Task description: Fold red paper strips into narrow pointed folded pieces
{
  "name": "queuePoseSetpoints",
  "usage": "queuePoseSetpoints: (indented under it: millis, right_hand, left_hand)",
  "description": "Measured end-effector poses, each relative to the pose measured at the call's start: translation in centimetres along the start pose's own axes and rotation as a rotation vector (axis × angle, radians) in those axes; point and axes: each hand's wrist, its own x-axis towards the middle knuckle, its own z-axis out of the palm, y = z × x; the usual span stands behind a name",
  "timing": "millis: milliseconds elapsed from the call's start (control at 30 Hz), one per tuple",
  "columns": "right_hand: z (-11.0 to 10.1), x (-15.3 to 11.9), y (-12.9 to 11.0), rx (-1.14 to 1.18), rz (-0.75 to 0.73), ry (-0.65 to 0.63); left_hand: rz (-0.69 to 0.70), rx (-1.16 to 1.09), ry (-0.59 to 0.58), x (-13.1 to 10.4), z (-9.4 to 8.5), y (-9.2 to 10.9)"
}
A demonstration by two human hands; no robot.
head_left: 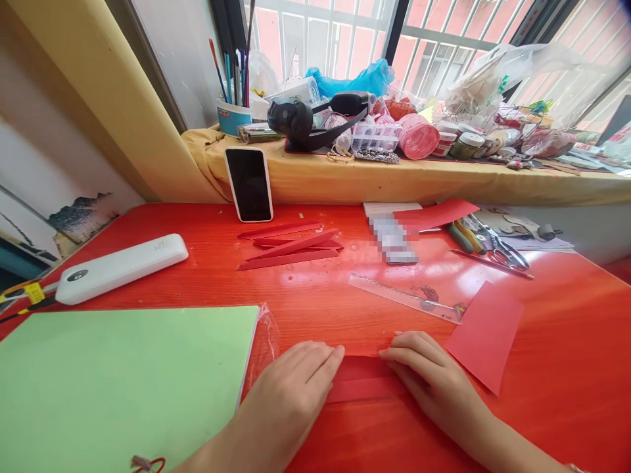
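A strip of red paper [363, 381] with a horizontal fold line lies on the red table in front of me. My left hand [300, 384] grips its left end, fingers pressed together at the top edge. At the other end my right hand [436, 378] is closed on the paper, with thumb and fingertips near the same edge. Both palms hide the paper's ends. Beyond my right hand rests a loose red paper sheet [486, 336]. A clear ruler [401, 299] lies slantwise behind the hands. Several folded red strips [293, 248] are piled farther back.
Green paper [123, 381] covers the left front, with a white power bank [123, 268] behind it. A phone [249, 184] leans against the windowsill. Scissors [505, 249] and pliers [466, 236] lie at the back right. Jars and bags crowd the sill [315, 180].
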Motion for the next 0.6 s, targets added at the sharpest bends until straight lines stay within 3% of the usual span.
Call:
queuePoseSetpoints:
  millis: [167,300,433,600]
  right_hand:
    - [-0.7,-0.5,-0.4,-0.093,-0.107,-0.04]
    - [-1.5,-1.2,-0.3,-0.149,-0.177,-0.148]
    - [-1.8,-1.7,0.1,-0.162,-0.193,-0.244]
    - [-1.7,-1.5,0.5,-0.218,-0.216,-0.352]
  left_hand:
    - [0.103,0.079,0.09,0.3,-0.9,0.1]
    - [0.162,0.184,0.066,-0.1,-1.1,0.0]
    - [0.17,0.269,0.024,-0.5,-0.8,0.4]
    - [0.114,0.206,0.026,-0.4,-0.1,1.0]
